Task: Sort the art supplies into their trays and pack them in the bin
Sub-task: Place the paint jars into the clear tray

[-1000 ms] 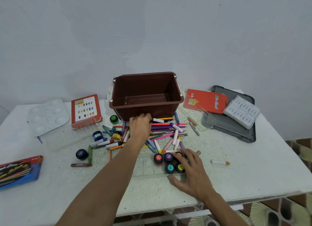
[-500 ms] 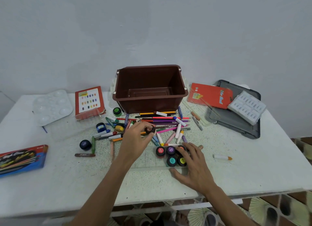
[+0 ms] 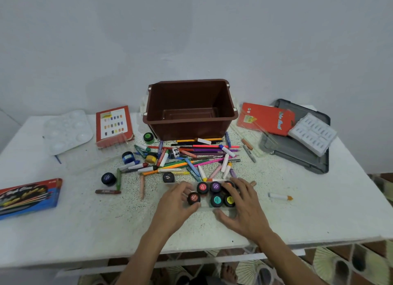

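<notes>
Left hand [image 3: 176, 206] just came back from the pile, fingers gripping an orange-lidded paint pot [image 3: 193, 198] at the clear tray [image 3: 204, 208] near the desk's front edge; right hand [image 3: 242, 208] braces it, fingers spread. Bin [image 3: 191, 123] empty.

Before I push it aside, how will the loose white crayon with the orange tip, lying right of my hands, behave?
The white crayon looks round and lies alone on the bare table, so a sideways push would probably roll it. It seems light. It is thin, so it might snap if pressed hard.
</notes>
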Available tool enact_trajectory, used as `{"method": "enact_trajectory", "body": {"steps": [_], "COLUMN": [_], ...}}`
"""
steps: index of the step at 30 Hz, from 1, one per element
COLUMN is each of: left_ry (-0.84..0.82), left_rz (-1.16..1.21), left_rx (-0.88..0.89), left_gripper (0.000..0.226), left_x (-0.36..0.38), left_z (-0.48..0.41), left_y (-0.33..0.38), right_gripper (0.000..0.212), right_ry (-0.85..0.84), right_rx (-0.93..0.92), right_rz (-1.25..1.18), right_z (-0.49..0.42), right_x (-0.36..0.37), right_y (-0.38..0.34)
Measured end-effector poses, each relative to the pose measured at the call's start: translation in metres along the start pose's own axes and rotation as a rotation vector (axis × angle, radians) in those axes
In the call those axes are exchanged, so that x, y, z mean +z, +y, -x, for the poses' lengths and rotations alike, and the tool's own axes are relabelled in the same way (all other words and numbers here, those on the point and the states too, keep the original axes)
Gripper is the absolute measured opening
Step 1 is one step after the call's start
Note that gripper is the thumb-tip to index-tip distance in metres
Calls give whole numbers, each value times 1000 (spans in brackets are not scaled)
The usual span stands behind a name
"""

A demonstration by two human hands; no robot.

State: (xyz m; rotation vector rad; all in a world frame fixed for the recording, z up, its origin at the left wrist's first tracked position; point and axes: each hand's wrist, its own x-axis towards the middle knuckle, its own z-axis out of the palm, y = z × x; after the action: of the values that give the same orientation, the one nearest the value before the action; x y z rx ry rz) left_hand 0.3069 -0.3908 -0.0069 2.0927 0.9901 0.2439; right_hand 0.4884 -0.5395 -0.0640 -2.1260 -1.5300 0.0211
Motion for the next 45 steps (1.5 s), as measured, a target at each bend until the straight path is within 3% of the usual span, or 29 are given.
{"method": "enact_trajectory", "body": {"steps": [12,18,24,28,37,41,45], "left_ry": [-10,162,375,281,330,445,527], "left_rz": [74,32,-278,-399,-321,-374,-321], "left_rx": [57,71,87,-12,15,111,175], "left_gripper": [31,11,17,29,22,16,25], "left_x": [17,0,-18,-25,-21,-19,-26], "left_z": [5,-2,-21,-35,-39,-36,-28], "left_y": [-1,-6,-27,-35,-34,-36,-30], "right_gripper": [71,71,71,71,72,72,71], "right_ry": [-15,-21,-23,-13,-12,-13,-16], "right_rx": [2,2,7,3,2,-3,-3], "right_rz": [-10,-12,-9,-11,-17,-12,-12], "right_z": [0,0,1,1,2,1,1], "right_x": [0,1,2,2,1,1,1], "right_y": [1,2,2,1,1,1,1]}}
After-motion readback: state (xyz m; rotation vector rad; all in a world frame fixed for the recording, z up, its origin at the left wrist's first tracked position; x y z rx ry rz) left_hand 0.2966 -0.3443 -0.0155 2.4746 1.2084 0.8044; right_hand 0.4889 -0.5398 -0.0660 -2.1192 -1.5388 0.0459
